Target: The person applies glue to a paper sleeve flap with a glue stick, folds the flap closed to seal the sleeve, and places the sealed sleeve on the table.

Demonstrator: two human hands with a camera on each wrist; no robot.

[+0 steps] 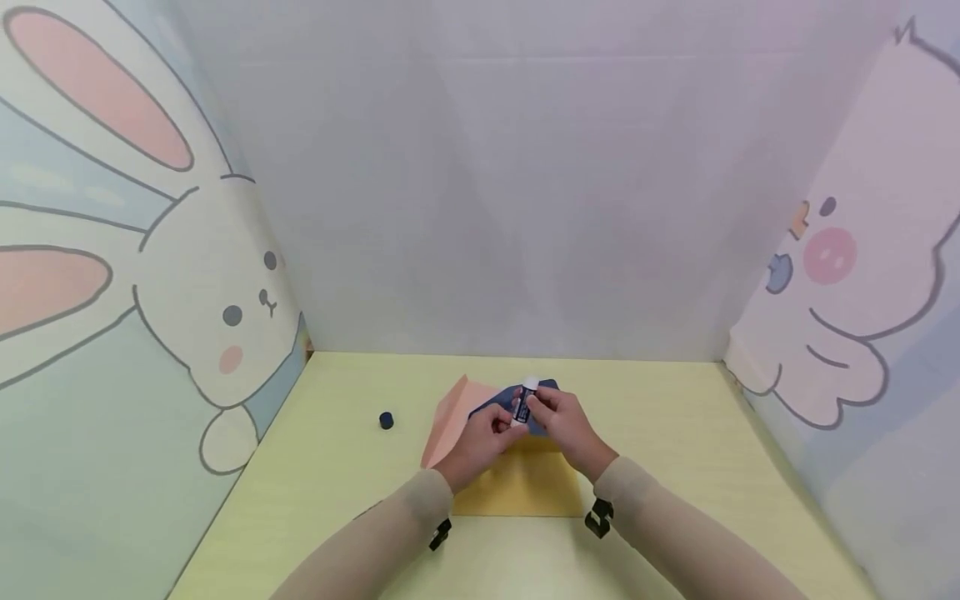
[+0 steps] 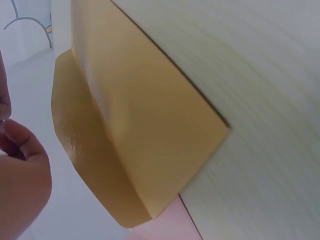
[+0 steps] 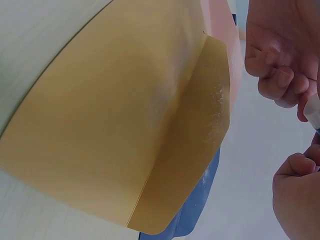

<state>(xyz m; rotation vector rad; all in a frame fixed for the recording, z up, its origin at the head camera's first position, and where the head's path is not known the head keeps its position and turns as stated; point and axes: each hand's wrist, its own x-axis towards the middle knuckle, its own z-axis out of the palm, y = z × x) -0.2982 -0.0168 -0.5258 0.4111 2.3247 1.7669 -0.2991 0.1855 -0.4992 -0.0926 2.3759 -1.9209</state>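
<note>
Both hands hold a glue stick (image 1: 523, 403) above the envelopes, its white end upward and its dark label facing the camera. The right hand (image 1: 567, 427) grips its body, while the left hand (image 1: 480, 443) pinches its lower end. Under the hands lies a yellow envelope (image 1: 517, 492) with its flap (image 3: 186, 135) raised and whitish smears on that flap. Behind it are a blue envelope (image 3: 197, 200) and a pink envelope (image 1: 453, 417). In the right wrist view only a pale end of the glue stick (image 3: 313, 113) shows between the hands.
A small dark cap (image 1: 386, 420) stands on the pale yellow table (image 1: 337, 483), left of the envelopes. A grey back wall (image 1: 510, 208) and side panels with a cartoon rabbit (image 1: 202, 333) and another cartoon animal (image 1: 855, 275) enclose the table.
</note>
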